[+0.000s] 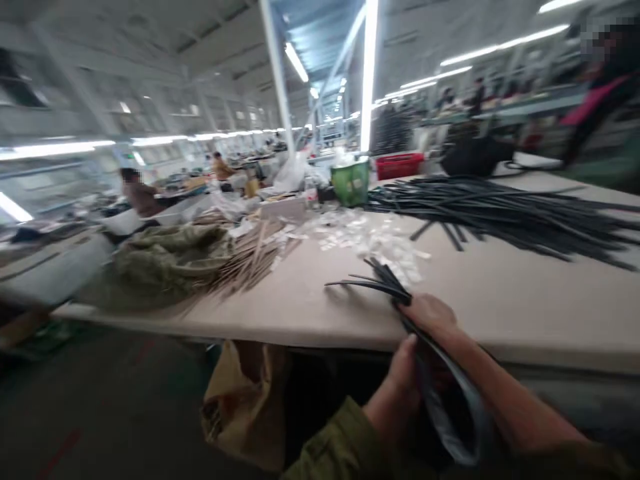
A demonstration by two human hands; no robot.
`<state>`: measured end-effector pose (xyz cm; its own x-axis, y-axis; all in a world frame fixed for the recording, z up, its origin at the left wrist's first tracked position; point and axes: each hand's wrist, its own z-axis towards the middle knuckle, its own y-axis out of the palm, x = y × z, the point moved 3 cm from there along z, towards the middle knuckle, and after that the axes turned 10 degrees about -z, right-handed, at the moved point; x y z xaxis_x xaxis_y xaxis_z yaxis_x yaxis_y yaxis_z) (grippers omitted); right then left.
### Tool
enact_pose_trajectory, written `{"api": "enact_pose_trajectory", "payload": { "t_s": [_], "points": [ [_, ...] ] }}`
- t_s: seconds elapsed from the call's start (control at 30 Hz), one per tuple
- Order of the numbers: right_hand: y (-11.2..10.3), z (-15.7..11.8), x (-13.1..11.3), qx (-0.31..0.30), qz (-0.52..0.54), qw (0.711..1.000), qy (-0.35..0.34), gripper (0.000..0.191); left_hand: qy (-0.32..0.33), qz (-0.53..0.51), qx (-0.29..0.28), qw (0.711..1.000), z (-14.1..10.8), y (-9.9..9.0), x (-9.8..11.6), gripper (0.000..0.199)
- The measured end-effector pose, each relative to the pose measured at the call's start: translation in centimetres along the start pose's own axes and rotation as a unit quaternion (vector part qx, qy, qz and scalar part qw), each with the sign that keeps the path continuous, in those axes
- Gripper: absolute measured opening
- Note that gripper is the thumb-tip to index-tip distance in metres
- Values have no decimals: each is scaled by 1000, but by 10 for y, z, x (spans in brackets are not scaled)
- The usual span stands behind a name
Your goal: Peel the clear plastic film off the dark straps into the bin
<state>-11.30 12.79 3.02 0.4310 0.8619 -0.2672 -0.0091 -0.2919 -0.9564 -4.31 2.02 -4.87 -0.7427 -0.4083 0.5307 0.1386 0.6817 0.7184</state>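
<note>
A bundle of dark strips (385, 280) fans out over the table's front edge, its loose ends pointing up and left. My right hand (430, 313) is closed around the bundle near those ends. Below it, my left hand (400, 373) grips the same strips with its thumb up; its other fingers are mostly hidden. The strips bend down between my forearms in a loop (453, 427), blurred by motion. Small white pieces (370, 237) lie scattered on the table (310, 300) just beyond the bundle.
A large pile of dark strips (500, 213) covers the table's right side. Brown strips (255, 257) and an olive sack (170, 257) lie left. A green bag (350, 181) and red basket (399, 166) stand behind. A tan sack (245, 400) hangs below the edge. Other people are farther off.
</note>
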Motion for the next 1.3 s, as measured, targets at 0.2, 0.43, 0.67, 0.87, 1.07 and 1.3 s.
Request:
{"api": "enact_pose_trajectory", "payload": {
  "t_s": [0.2,0.43,0.67,0.87,1.07,1.3],
  "points": [
    [5,-3,27,-21,29,997,73,29,38,120,-11,992,17,8,-11,62],
    [6,1,46,-58,236,969,45,20,36,121,-54,991,-2,-4,-8,46],
    [14,-46,63,-99,531,841,16,39,-11,259,-139,956,-35,-26,8,51],
    [16,-93,103,-61,651,755,58,42,-47,245,-137,959,-42,-36,3,51],
    [9,-126,119,-4,676,736,36,61,-84,300,-199,929,-49,-27,-12,44],
    [1,-145,127,23,633,774,12,38,-167,359,-293,870,-61,-19,-20,54]
  ]
}}
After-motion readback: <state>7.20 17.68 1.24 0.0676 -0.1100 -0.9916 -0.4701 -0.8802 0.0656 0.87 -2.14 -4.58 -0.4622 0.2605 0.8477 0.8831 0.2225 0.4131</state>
